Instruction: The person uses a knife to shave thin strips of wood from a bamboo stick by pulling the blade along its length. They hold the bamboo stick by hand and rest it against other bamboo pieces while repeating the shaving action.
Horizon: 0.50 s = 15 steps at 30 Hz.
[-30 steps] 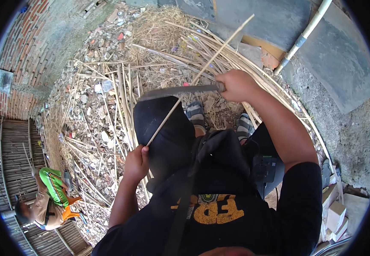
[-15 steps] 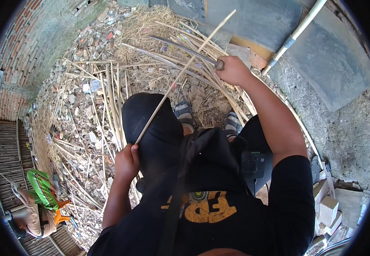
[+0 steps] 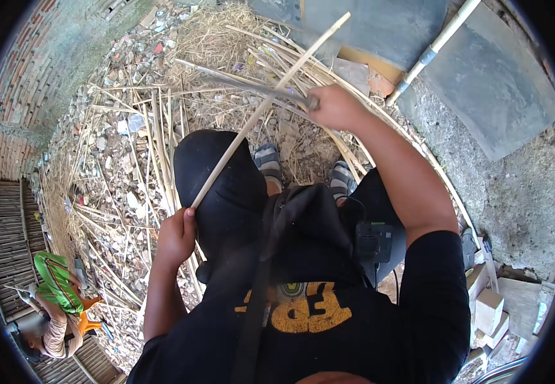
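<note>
A long pale bamboo strip [image 3: 236, 142] slants up and away across my left knee, its lower end pinched in my left hand [image 3: 178, 238]. My right hand [image 3: 336, 109] is wrapped round the short handle of a machete [image 3: 261, 88]. Its dark blade points left and is smeared by motion. In the picture blade and strip cross, at the strip's middle; whether they touch I cannot tell.
Split bamboo strips [image 3: 162, 150] lie on rubble left of my knee. More strips [image 3: 293, 67] and dry shavings [image 3: 210, 41] lie ahead. Grey sheets [image 3: 482, 83] and an upright pole [image 3: 432, 52] stand right. Another person [image 3: 53, 313] sits at the far left.
My right hand has moved left and slightly down, and the machete blade has swung flatter across the strip. My left hand has shifted slightly left and still grips the bamboo strip.
</note>
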Available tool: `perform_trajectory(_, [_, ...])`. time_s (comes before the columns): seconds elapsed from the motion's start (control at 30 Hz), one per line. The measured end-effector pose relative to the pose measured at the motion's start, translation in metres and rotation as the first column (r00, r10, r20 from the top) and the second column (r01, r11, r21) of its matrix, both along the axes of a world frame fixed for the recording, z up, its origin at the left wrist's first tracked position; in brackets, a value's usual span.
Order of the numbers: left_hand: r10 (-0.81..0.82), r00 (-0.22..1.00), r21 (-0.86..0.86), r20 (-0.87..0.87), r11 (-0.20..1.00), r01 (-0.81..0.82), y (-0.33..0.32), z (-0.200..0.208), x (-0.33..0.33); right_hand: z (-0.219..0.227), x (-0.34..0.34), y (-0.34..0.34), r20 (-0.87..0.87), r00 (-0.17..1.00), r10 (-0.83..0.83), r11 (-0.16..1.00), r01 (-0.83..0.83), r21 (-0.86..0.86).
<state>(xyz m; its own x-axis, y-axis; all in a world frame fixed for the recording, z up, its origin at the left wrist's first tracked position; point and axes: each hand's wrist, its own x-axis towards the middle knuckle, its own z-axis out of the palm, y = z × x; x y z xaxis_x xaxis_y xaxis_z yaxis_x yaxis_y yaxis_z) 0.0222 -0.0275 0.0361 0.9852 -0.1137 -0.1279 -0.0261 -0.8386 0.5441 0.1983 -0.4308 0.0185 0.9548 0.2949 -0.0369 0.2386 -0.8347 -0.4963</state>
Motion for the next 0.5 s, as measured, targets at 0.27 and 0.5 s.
perform_trajectory(0.27, [0.056,0.997,0.195,0.061,0.979,-0.067,-0.005,-0.013,-0.01,-0.005,0.007,-0.009,0.007,0.998,-0.059,0.998,0.059,0.02])
perform_trajectory(0.5, [0.057,0.992,0.197,0.111,0.977,-0.078,0.001,-0.021,-0.015,-0.003,-0.014,0.027,-0.04,0.997,0.06,0.998,-0.061,-0.021])
